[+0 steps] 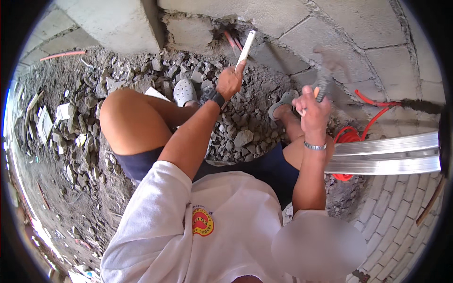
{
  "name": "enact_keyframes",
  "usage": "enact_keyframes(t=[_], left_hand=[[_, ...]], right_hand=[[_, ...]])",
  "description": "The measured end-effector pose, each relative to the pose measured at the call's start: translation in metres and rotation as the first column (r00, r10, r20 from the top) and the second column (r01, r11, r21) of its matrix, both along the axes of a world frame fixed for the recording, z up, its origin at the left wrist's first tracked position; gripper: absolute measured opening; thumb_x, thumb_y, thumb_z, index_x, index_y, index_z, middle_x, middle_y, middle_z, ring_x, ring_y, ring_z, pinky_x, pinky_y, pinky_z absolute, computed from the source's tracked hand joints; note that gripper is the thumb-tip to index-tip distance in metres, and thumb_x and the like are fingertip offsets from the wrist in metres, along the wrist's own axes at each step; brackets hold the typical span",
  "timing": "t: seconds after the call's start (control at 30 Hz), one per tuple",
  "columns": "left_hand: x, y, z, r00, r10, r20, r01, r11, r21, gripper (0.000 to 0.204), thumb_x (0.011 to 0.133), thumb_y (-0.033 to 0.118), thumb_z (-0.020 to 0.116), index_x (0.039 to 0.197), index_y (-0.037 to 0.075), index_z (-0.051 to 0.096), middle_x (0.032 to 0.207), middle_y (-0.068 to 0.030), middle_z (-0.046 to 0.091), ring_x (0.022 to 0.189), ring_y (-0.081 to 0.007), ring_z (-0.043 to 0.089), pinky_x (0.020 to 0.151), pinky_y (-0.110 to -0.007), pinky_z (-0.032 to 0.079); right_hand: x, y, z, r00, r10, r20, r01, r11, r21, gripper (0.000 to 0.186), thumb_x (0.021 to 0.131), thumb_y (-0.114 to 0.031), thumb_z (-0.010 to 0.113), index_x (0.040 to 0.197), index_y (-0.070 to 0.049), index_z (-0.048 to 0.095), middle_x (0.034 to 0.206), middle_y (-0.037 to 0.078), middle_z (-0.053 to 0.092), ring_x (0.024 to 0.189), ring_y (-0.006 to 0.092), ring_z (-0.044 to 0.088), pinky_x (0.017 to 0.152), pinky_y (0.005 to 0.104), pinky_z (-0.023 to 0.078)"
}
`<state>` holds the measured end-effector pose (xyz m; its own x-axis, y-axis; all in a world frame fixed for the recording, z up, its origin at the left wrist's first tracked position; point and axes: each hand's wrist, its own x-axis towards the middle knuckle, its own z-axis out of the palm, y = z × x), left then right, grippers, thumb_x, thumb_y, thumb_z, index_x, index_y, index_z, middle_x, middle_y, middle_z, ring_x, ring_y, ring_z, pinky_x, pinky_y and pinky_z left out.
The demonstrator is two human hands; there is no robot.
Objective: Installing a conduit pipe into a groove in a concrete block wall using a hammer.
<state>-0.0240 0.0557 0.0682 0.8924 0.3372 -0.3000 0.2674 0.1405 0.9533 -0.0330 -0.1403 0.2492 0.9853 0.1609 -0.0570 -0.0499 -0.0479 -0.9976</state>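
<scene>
My left hand [229,84] is closed round a pale, narrow bar [246,49], its thumb laid along it. A small dark spot marks the bar's upper end, which points at the broken hole [218,32] low in the block wall. Orange conduit ends [232,41] stick out of that hole, just left of the bar. Raised over my right knee, my right hand [313,112] grips a hammer [325,78] by its dark and orange handle. The hammer's head is smeared by motion in front of the wall, apart from the bar.
Broken rubble [243,137] lies between my feet, in grey clogs [185,91], and spreads to the left. On the right are an orange conduit coil [348,136] and two metal rails [389,165] near my right knee. A concrete column [115,23] stands at the upper left.
</scene>
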Motion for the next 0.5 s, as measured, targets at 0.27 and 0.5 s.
enact_keyframes(t=[0.27, 0.5], left_hand=[[0.025, -0.027, -0.028, 0.988, 0.039, -0.148, -0.008, 0.979, 0.204, 0.069, 0.09, 0.059, 0.042, 0.086, -0.006, 0.061, 0.078, -0.0295, 0.061, 0.08, -0.0456, 0.06, 0.072, -0.047, 0.046], [0.026, -0.019, -0.016, 0.993, 0.017, -0.116, 0.012, 0.97, 0.242, 0.066, 0.091, 0.058, 0.042, 0.083, -0.005, 0.061, 0.072, -0.0273, 0.06, 0.077, -0.0437, 0.061, 0.069, -0.046, 0.046]], right_hand=[[0.014, -0.011, -0.041, 1.0, -0.002, -0.017, 0.001, 1.0, -0.029, 0.017, 0.087, -0.012, 0.064, 0.078, -0.005, 0.052, 0.057, 0.0, 0.048, 0.048, 0.0076, 0.043, 0.051, 0.025, 0.043], [0.021, -0.007, -0.054, 0.999, 0.036, -0.016, -0.037, 0.993, -0.111, 0.014, 0.086, -0.011, 0.065, 0.083, -0.003, 0.053, 0.064, 0.0, 0.052, 0.052, 0.0071, 0.05, 0.049, 0.023, 0.044]])
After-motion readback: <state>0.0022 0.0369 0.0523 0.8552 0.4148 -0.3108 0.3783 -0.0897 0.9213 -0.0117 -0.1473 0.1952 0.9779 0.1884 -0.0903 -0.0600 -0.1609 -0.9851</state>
